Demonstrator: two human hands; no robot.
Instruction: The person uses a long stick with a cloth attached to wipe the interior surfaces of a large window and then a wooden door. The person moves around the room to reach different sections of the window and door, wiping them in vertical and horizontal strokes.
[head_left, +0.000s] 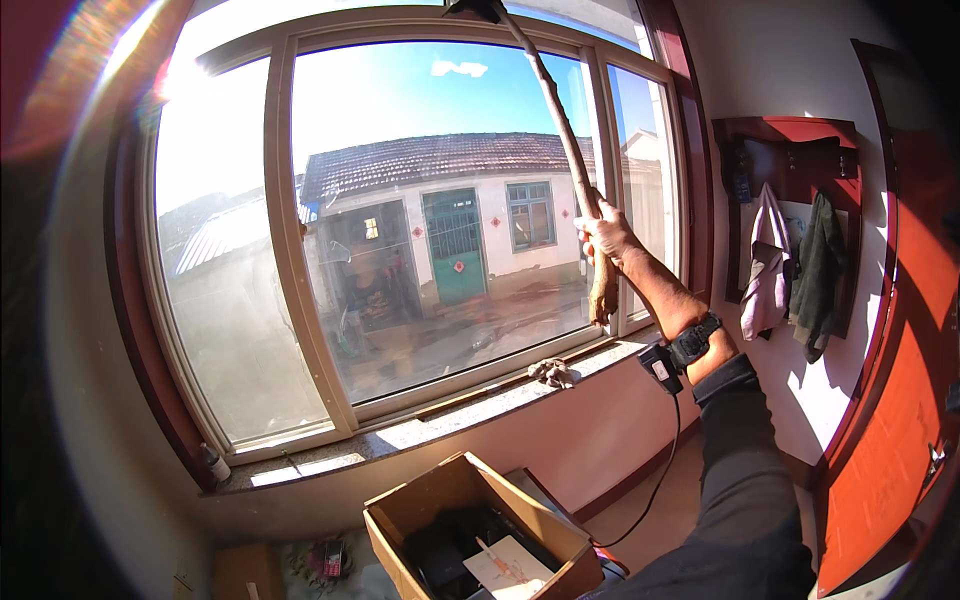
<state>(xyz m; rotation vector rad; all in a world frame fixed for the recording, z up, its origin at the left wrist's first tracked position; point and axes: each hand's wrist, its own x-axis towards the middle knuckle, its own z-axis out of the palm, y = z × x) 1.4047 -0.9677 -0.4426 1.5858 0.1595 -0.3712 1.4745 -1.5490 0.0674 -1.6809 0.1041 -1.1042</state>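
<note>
My right hand (607, 231) is wrapped around a long, rough wooden stick (564, 131) near its thick lower end. The stick leans up to the left across the window. At its top, by the upper frame, is a dark bundle (478, 7), cut off by the picture's edge. Behind the stick stands a large sliding window with a glass pane (450, 105) and a pale frame (283, 225). A crumpled grey cloth (552, 373) lies on the speckled stone windowsill (397, 436) below my hand. My left hand is out of view.
An open cardboard box (390, 517) with dark items and a white card stands below the sill. A small bottle (215, 461) sits at the sill's left end. Clothes (766, 262) hang on a red wall rack (787, 127) beside an orange-red door (892, 442). A cable (667, 457) trails from my wrist device.
</note>
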